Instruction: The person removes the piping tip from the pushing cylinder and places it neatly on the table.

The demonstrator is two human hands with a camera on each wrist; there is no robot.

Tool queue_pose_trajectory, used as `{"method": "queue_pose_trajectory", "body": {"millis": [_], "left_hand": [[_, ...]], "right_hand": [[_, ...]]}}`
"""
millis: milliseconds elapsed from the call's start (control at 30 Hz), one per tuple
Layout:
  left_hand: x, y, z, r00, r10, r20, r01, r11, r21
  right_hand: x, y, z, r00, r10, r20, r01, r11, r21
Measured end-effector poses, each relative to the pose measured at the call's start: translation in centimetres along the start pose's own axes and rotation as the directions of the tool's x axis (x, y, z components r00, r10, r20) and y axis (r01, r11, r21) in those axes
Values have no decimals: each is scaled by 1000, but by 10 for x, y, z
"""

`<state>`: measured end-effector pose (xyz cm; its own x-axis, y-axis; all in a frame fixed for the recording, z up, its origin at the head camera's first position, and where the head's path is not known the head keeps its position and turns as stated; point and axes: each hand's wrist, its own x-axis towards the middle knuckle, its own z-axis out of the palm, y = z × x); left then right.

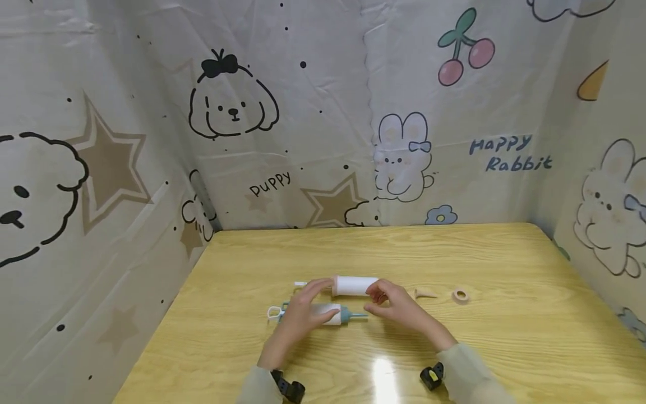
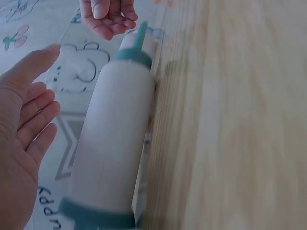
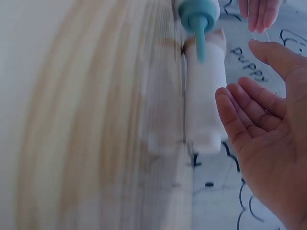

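The left hand [image 1: 299, 317] is loosely spread over the teal-capped syringe [image 2: 113, 134], gripping nothing; the syringe lies sideways on the table [image 1: 242, 264], nozzle toward the right hand [image 1: 396, 306]. That hand is also relaxed and holds nothing, near the end of a white tube [image 1: 355, 286]; whether its fingertips touch the tube is hard to tell. The tube lies just behind the syringe. Farther right lie a small cone [image 1: 425, 294] and a ring [image 1: 456, 301].
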<state>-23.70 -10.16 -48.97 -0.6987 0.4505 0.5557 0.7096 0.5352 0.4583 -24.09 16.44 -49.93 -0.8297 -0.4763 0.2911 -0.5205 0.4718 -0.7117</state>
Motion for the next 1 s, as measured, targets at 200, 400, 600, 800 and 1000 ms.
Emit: {"method": "queue_pose_trajectory", "body": {"millis": [200, 400, 600, 800, 1000], "left_hand": [[-17, -15, -20, 998, -65, 19, 65, 998, 13], [-35, -30, -41, 952, -278, 130, 281, 960, -6], [-48, -46, -52, 893, -398, 209, 405, 914, 9], [-53, -57, -54, 876, -406, 260, 420, 908, 3], [-53, -61, -53, 872, -380, 309, 418, 906, -67]], "right_hand": [[11, -9, 14, 997, 3, 74, -6, 999, 34], [18, -12, 23, 992, 0, 127, -1, 1000, 13], [23, -13, 27, 982, 13, 187, -14, 1000, 3], [26, -14, 31, 978, 13, 210, -13, 1000, 2], [27, -14, 33, 974, 16, 224, -16, 1000, -3]]}}
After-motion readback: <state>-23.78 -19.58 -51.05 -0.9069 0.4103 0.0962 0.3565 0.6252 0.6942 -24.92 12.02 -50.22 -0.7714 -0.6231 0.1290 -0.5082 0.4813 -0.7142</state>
